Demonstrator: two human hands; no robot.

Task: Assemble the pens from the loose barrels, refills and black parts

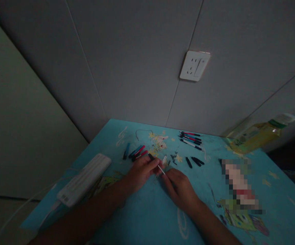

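Observation:
My left hand (142, 172) is closed around a black pen part (151, 156), whose dark end sticks up past the fingers. A thin white stick like a pen refill (161, 169) runs from the left fingers to my right hand (179, 187), which pinches its near end. Just beyond the left hand lie blue and red pen barrels (138, 153). Small dark pen pieces (173, 158) are scattered past the fingertips. To the right are several black pen grips (197, 161). Several whole-looking pens (190, 140) lie side by side near the wall.
A white power strip (83, 180) with a cable lies on the left of the blue table (147, 217). At the back right stands a clear bottle (256, 136) of yellow liquid. A blurred-out flat item (240, 187) rests on the right. A socket (194, 66) is on the wall.

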